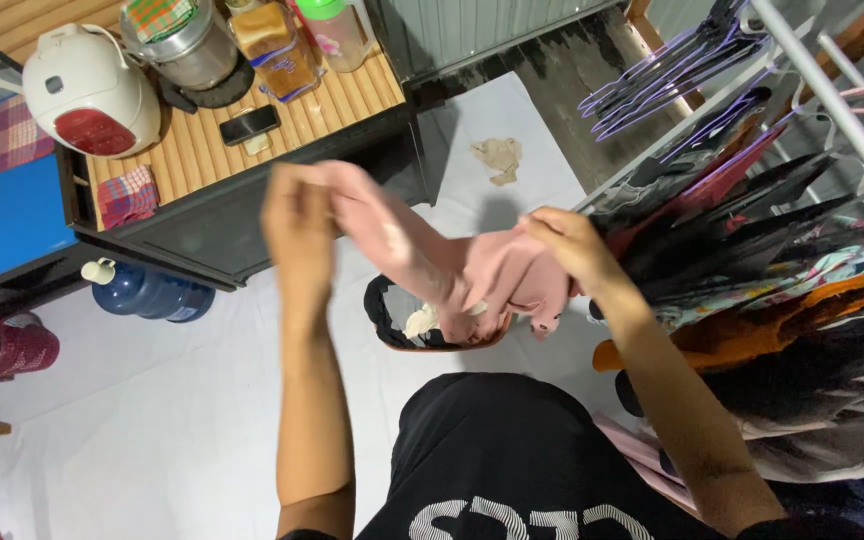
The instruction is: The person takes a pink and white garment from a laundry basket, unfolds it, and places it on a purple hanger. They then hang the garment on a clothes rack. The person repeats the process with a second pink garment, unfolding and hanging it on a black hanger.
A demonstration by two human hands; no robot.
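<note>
Left hand (299, 215): closed, gripping one end of pink garment (452, 265). Right hand (570, 245): closed, pinching the other end. Garment: stretched between both, above laundry basket (384, 322), beside clothes rack (832, 100).

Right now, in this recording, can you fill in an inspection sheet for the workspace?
Surface: white floor, mostly bare where it shows.
Job's things: pink garment held up between both hands, above a basket on the floor with more laundry in it.
Clutter: a crumpled beige scrap on the floor; a blue water jug beside the cabinet.
Grippers: left hand and right hand both grip the garment.
Cables: nothing seen.
Surroundings: wooden-topped cabinet carrying a white rice cooker, a metal pot, a phone and jars; a clothes rack full of hanging clothes, with purple hangers.
</note>
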